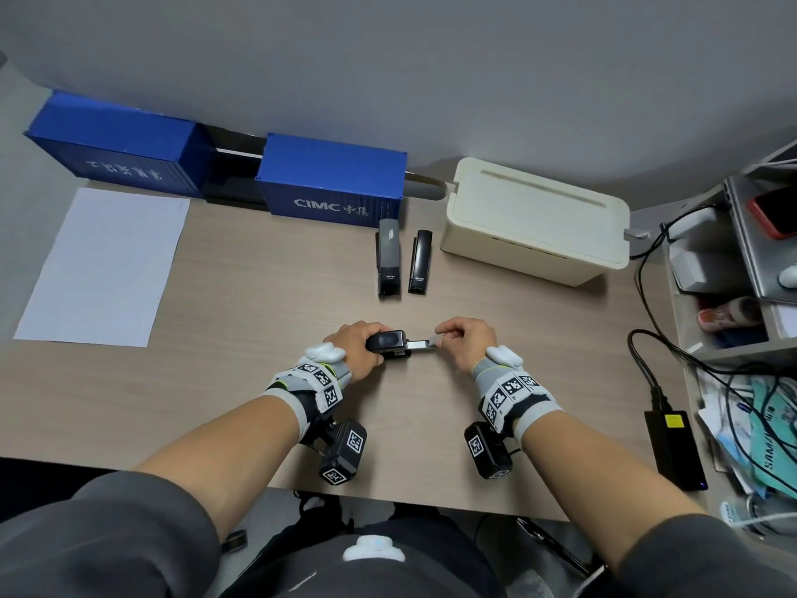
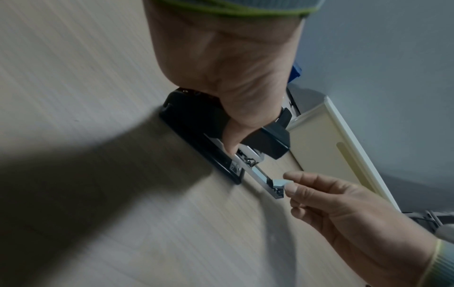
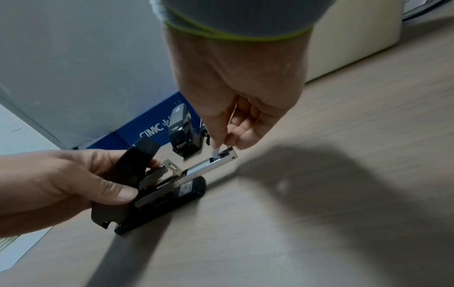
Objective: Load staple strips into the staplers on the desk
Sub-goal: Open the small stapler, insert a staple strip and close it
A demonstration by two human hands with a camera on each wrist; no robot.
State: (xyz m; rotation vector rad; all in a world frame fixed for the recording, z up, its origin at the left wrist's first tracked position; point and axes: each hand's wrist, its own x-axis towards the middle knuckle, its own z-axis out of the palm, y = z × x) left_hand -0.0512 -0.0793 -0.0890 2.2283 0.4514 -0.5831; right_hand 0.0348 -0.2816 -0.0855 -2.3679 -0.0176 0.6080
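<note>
A black stapler [image 1: 388, 344] lies on the desk near me, its top cover lifted and its metal staple channel [image 1: 419, 345] sticking out to the right. My left hand [image 1: 358, 345] grips the stapler's body and raised cover [image 3: 137, 161]. My right hand [image 1: 463, 338] pinches a short staple strip [image 2: 280, 183] between thumb and forefinger at the channel's outer end [image 3: 222, 155]. Two more black staplers [image 1: 389, 263] [image 1: 420, 263] lie shut side by side farther back.
Two blue container-shaped boxes [image 1: 332, 183] [image 1: 112, 144] and a cream box [image 1: 534, 217] line the back of the desk. A white sheet of paper [image 1: 103, 265] lies at the left. Cables and a black power brick [image 1: 675, 451] sit at the right edge.
</note>
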